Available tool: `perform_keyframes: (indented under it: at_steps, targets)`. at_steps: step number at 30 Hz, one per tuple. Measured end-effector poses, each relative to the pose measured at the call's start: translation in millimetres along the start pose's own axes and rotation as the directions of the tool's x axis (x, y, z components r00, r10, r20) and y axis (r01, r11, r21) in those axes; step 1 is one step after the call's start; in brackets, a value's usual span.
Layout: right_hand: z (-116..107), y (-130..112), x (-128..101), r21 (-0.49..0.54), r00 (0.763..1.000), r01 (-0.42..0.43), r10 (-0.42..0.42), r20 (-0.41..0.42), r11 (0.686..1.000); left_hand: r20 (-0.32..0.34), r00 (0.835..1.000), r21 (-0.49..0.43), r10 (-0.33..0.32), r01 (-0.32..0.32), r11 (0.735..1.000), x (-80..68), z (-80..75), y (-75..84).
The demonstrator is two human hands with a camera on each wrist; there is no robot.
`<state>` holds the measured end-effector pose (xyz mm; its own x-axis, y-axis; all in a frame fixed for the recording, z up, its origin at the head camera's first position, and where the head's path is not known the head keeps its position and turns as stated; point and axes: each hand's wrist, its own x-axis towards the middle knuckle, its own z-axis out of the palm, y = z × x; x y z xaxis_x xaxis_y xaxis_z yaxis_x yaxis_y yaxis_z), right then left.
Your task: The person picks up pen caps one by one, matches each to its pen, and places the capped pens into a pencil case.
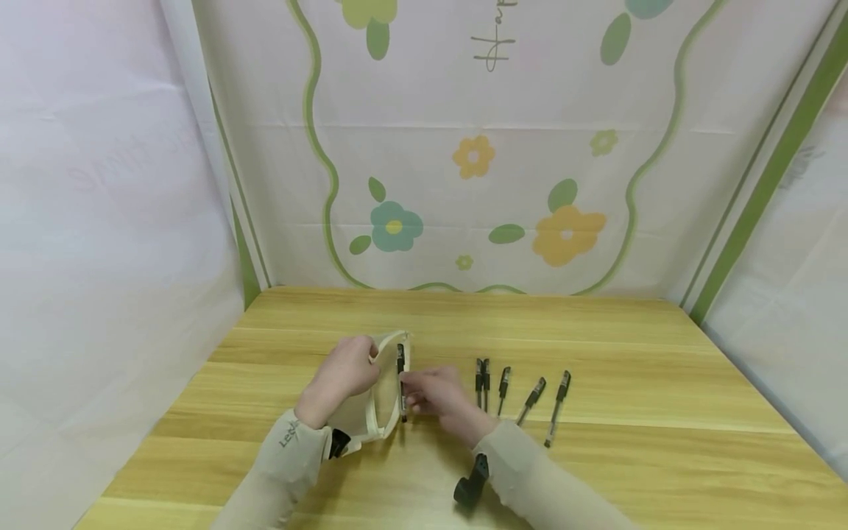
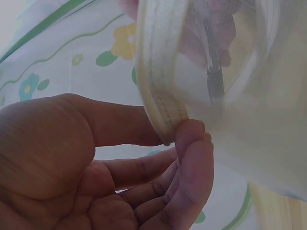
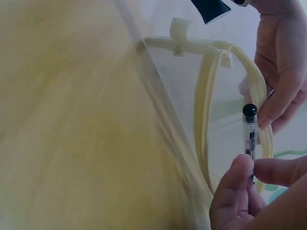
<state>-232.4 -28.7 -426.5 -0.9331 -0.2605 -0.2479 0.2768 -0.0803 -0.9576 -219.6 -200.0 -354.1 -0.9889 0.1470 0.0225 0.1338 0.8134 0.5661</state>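
Observation:
My left hand (image 1: 341, 374) pinches the zip edge of a pale, see-through mesh pouch (image 1: 358, 417) between thumb and fingertips. The pouch's mouth stands open toward the right, its cream zipper band (image 2: 160, 72) spread into a loop in the left wrist view. At that mouth my right hand (image 1: 445, 401) pinches a black-capped pen (image 1: 400, 362) around its middle. The pen's clear barrel (image 3: 250, 136) with a black end shows above the thumb in the right wrist view, overlapping the zipper band. Through the mesh, the pen's dark cap end (image 2: 215, 81) appears in the left wrist view.
Several more black-capped pens, among them one far-right pen (image 1: 558, 408), lie spread on the wooden table (image 1: 629, 471) right of my right hand. A black wrist device (image 1: 470, 483) hangs below the right sleeve. Flowered white cloth (image 1: 430, 162) walls enclose the table.

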Motion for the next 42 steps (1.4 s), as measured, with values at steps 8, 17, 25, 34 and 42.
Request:
perform_keyframes:
  at_steps: [8, 17, 25, 34, 42]
  targets:
    - [5, 8, 10, -0.015, 0.998, 0.050, -0.051, -0.042, 0.999, 0.000, 1.000, -0.004, -0.001, 0.001, 1.000, -0.8, -1.0, 1.2]
    - [14, 7, 12, -0.016, 0.996, 0.085, -0.085, -0.038, 0.996, -0.010, 1.000, -0.012, 0.023, -0.023, 1.000, -0.6, -0.5, 0.9]
    - [5, 7, 12, -0.121, 0.976, 0.208, -0.197, 0.094, 0.971, -0.003, 1.000, 0.005, 0.031, -0.031, 1.000, -0.6, 1.2, 0.0]
    - [-29, -21, -6, -0.216, 0.963, 0.232, -0.193, 0.187, 0.949, -0.002, 1.000, 0.002, 0.027, -0.027, 1.000, -0.1, -0.4, -0.3]
    - [-80, -40, -23, -0.365, 0.970, 0.211, -0.148, 0.191, 0.907, 0.006, 1.000, -0.026, 0.022, -0.021, 0.999, -2.7, -0.5, -1.0]
